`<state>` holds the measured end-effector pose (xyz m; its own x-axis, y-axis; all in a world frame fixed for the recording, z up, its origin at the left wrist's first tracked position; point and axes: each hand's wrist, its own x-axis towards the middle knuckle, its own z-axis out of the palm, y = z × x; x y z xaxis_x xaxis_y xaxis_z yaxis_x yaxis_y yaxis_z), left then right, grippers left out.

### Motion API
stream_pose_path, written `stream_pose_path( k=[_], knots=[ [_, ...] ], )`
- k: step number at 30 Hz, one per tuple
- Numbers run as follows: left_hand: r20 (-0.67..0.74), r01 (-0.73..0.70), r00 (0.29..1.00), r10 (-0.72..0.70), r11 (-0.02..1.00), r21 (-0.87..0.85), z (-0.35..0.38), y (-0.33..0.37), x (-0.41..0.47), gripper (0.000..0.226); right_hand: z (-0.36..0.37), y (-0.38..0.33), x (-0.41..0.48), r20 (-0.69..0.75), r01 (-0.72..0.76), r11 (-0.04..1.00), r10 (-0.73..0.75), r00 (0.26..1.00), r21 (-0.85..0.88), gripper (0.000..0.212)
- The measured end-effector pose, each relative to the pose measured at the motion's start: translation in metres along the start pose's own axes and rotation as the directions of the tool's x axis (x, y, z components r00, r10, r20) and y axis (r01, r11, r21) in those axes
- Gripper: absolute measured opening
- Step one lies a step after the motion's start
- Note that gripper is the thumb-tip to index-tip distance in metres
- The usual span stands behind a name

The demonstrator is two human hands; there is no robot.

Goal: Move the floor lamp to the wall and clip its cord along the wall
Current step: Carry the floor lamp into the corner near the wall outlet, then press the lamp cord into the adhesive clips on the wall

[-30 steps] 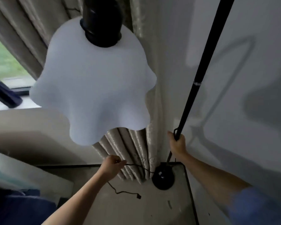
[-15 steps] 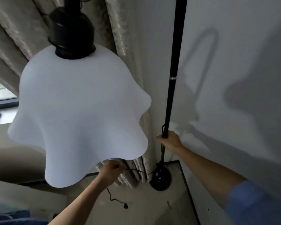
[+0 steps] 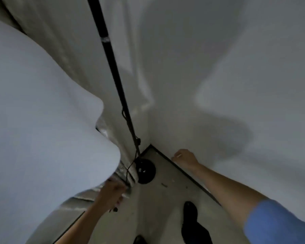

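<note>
white shade [image 3: 39, 120], black pole [image 3: 113, 67], blue sleeve [image 3: 278, 224]

A shiny curtain [image 3: 125, 171] hangs down in the corner. The floor [image 3: 158, 205] is grey, with a dark strip [image 3: 188, 175] along its edge. A black shoe [image 3: 190, 210] stands on it.

Blue sleeve [image 3: 278, 224] on rt arm, dark shoe [image 3: 190, 211].
</note>
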<state>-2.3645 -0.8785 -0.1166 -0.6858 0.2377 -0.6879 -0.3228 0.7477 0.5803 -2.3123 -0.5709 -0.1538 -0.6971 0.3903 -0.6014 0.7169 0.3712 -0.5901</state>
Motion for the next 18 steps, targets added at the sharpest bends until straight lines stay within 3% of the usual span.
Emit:
stream_pose_path(
  k=[9, 13, 18],
  knots=[
    [0.145, -0.074, 0.987, 0.064, 0.995, 0.063, 0.080, 0.018, 0.035, 0.018, -0.004, 0.133, -0.062, -0.126, -0.193, 0.979, 0.200, 0.972, 0.069, 0.018],
    [0.196, -0.114, 0.976, 0.099, 0.991, 0.069, 0.142, 0.021, 0.068, 0.019, 0.002, 0.189, -0.054, -0.141, -0.217, 0.972, 0.228, 0.964, 0.086, 0.025],
    [0.213, -0.134, 0.969, 0.122, 0.990, 0.045, 0.217, -0.009, 0.135, 0.015, 0.040, 0.272, -0.012, -0.158, -0.276, 0.959, 0.284, 0.946, 0.068, 0.019]
  ],
)
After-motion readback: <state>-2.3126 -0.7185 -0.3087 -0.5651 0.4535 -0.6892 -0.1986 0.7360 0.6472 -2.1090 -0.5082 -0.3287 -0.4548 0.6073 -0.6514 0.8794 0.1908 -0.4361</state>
